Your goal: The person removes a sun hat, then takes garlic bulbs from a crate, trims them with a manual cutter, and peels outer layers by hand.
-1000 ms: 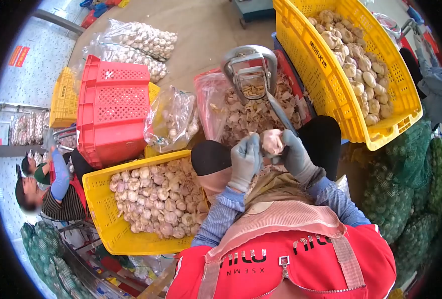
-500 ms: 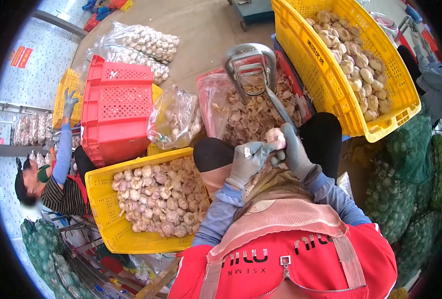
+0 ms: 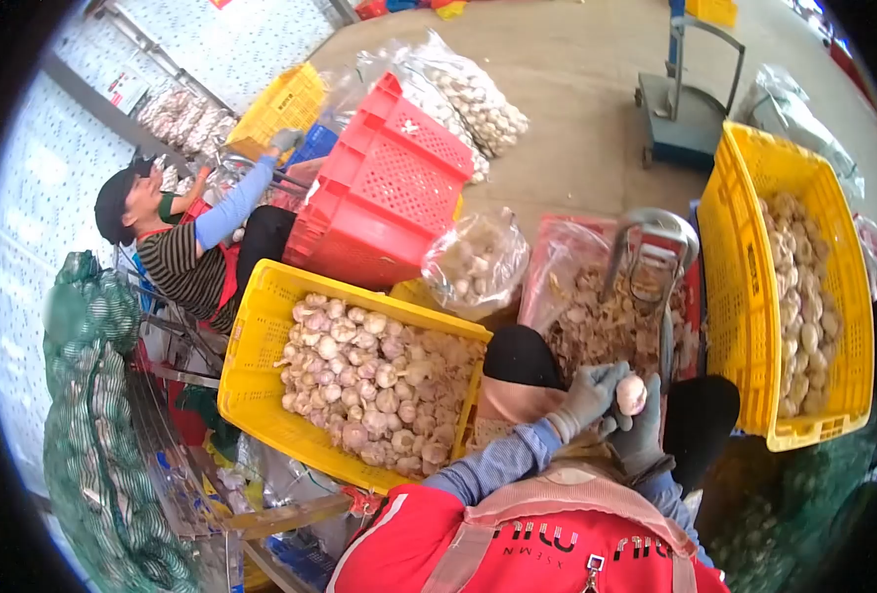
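Note:
A pinkish-white garlic bulb (image 3: 631, 394) sits between my two gloved hands, above my lap. My left hand (image 3: 589, 397), in a grey glove, has its fingers curled and pressed against the bulb's left side. From the right and below, my right hand (image 3: 642, 441) grips the same bulb, its thumb along the right edge. Just beyond my hands, a curved metal frame (image 3: 646, 232) with a long metal lever rises over a red crate (image 3: 694, 346) of loose garlic skins (image 3: 592, 321).
On my left is a yellow crate (image 3: 251, 395) of garlic bulbs (image 3: 359, 381); on my right, a taller yellow crate (image 3: 740, 267) of bulbs. Ahead stand a red crate (image 3: 384, 178), a plastic bag (image 3: 478, 262) and a platform cart (image 3: 681, 138). A co-worker (image 3: 186, 232) sits at left.
My view has swung left, so the crates and my hands appear farther right. The bulb stays between my hands. The co-worker's raised gloved hand has lowered toward the crates.

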The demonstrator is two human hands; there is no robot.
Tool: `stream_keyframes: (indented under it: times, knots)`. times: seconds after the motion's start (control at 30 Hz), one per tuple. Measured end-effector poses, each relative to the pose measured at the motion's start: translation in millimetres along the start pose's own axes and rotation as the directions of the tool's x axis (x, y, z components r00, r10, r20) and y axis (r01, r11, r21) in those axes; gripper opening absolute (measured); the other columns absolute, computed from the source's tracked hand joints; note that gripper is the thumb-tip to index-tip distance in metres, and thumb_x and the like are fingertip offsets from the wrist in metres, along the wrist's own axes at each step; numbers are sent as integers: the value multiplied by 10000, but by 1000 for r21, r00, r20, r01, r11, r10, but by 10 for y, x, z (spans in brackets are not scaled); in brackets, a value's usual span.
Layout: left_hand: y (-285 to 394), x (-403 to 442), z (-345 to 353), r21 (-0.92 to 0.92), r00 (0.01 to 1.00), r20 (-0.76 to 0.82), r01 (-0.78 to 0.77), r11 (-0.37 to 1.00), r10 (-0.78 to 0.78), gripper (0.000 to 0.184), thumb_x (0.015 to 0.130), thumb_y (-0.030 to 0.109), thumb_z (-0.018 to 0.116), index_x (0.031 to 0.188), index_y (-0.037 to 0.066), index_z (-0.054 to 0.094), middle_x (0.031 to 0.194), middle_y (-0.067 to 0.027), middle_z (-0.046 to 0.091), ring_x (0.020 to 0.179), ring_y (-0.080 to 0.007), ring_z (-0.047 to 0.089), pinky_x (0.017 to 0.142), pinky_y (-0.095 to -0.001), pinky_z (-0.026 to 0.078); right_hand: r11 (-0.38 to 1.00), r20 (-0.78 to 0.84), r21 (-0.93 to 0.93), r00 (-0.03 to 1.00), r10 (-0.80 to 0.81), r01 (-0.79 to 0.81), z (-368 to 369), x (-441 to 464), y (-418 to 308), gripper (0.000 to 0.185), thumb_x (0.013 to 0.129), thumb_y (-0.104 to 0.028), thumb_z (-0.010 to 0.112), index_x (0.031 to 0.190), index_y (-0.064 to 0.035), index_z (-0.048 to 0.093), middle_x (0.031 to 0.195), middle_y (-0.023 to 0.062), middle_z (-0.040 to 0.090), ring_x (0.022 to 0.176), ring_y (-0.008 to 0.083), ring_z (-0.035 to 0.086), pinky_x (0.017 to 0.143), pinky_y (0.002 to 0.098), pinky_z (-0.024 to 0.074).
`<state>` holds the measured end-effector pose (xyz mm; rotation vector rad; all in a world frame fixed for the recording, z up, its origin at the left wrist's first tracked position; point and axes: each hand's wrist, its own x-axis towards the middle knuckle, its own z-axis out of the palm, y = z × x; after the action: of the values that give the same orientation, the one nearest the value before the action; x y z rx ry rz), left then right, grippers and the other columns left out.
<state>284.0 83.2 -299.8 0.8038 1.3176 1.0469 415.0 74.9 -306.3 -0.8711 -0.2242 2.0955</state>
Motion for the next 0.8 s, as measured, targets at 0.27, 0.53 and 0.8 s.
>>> stream_keyframes:
  times: [0.27, 0.53, 0.8]
  knots:
    - [-159, -83, -108, -15, 936, 175, -309, 951, 307, 444, 1008, 174, 698, 1413, 21, 601, 1266, -74, 687, 1154, -126, 618, 996, -303, 510, 777, -49, -524, 898, -438, 350, 97, -101, -107, 456, 1093, -489, 477, 977, -82, 647, 879, -18, 638, 780, 104, 614, 696, 267, 518]
    - [8, -91, -336, 350, 889, 314, -435, 830, 333, 378, 950, 257, 763, 1254, 39, 709, 1015, -120, 708, 958, -232, 692, 875, -359, 531, 886, 115, -411, 976, -183, 215, -149, 136, -183, 701, 1020, -706, 465, 886, -55, 688, 766, 14, 652, 662, 142, 602, 586, 285, 490]
    - [-173, 104, -375, 171, 975, 37, -222, 960, 219, 547, 1045, 280, 666, 1502, 23, 510, 1268, -158, 712, 1014, -115, 673, 851, -293, 556, 722, -127, -631, 882, -455, 282, 262, -47, -272, 592, 1006, -630, 548, 711, -118, 568, 598, -22, 502, 481, 153, 491, 432, 329, 403]
